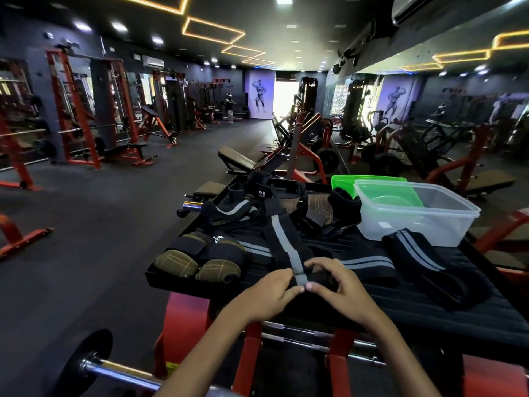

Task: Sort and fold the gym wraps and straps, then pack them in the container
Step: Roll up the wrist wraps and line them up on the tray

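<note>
A long black wrap with a grey stripe [282, 239] runs up the black ribbed platform [429, 308]. My left hand [269, 293] and my right hand [332, 282] pinch its near end, which is curled into a small roll between my fingers. A second black striped wrap [420, 259] lies loose to the right. Rolled olive and black wraps [200, 259] sit at the platform's left edge. A heap of black and brown straps and pads [286, 204] lies at the back. A clear plastic container [423, 222] stands at the back right, with its green lid [369, 180] behind it.
A barbell [114, 371] with a black plate lies at the lower left, below the platform. Red frame legs [186, 319] hold the platform up. Benches and red racks stand across the dark gym floor; a person stands far off by the back wall.
</note>
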Action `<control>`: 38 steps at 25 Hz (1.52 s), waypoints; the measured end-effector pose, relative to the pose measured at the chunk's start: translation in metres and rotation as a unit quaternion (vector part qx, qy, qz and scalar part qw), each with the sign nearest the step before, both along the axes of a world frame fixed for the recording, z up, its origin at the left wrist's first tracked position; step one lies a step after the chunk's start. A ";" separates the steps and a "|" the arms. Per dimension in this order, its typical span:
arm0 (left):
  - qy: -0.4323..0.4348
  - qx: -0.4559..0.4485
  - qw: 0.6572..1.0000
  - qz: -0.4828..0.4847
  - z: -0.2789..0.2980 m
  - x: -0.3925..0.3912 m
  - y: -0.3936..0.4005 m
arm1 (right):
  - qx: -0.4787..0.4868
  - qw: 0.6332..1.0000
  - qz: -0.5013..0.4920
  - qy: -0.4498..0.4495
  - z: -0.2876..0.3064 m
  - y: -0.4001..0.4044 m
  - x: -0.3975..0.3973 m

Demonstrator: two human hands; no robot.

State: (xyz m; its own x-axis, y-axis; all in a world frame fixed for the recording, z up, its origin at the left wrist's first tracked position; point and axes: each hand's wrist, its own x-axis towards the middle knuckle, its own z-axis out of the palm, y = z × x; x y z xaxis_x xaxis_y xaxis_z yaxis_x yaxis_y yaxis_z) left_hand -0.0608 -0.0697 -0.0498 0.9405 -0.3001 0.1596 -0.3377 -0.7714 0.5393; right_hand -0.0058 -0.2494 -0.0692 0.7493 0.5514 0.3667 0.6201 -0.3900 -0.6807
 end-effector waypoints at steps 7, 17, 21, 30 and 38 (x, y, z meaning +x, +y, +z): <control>-0.025 -0.088 0.996 0.010 -0.015 0.005 0.011 | 0.005 1.000 -0.012 0.000 -0.002 -0.001 0.003; -0.028 -0.122 0.992 0.035 -0.016 0.003 0.010 | 0.009 1.000 -0.010 -0.013 -0.003 -0.002 0.006; -0.061 -0.217 0.971 0.073 -0.016 -0.002 0.003 | 0.007 1.000 0.002 0.007 -0.005 0.000 0.007; -0.018 -0.176 0.980 0.090 -0.019 0.001 -0.005 | 0.105 0.993 0.005 0.054 -0.005 -0.002 0.004; -0.047 -0.187 0.977 0.094 -0.018 -0.005 -0.009 | 0.081 0.993 0.013 0.090 -0.003 -0.004 0.003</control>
